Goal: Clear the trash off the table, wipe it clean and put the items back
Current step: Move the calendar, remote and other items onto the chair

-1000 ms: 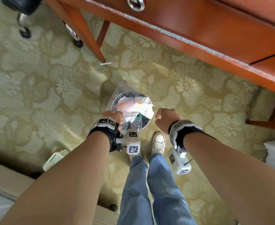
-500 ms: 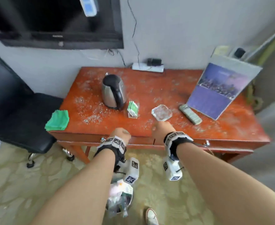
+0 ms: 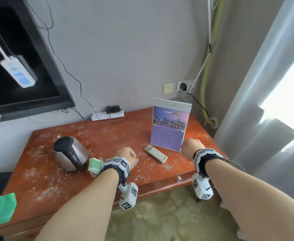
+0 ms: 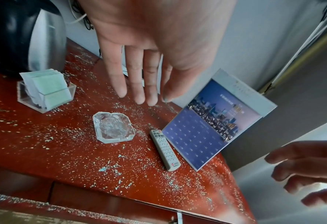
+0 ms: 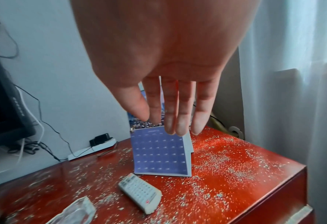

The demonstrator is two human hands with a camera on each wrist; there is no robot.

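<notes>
Both hands now hang empty over the red-brown wooden table (image 3: pixel 43 173), up from the lined bin on the floor a second ago: left hand (image 4: pixel 149 50) and right hand (image 5: pixel 166 60) with fingers straight, gripping nothing. The bigger trash seems binned. Below lie the square clear glass ashtray (image 4: pixel 113 127), grey remote control (image 4: pixel 164 150) and purple standing calendar (image 3: pixel 169 126) amid crumbs; the green cloth (image 3: pixel 2 210) waits at the table's left corner.
</notes>
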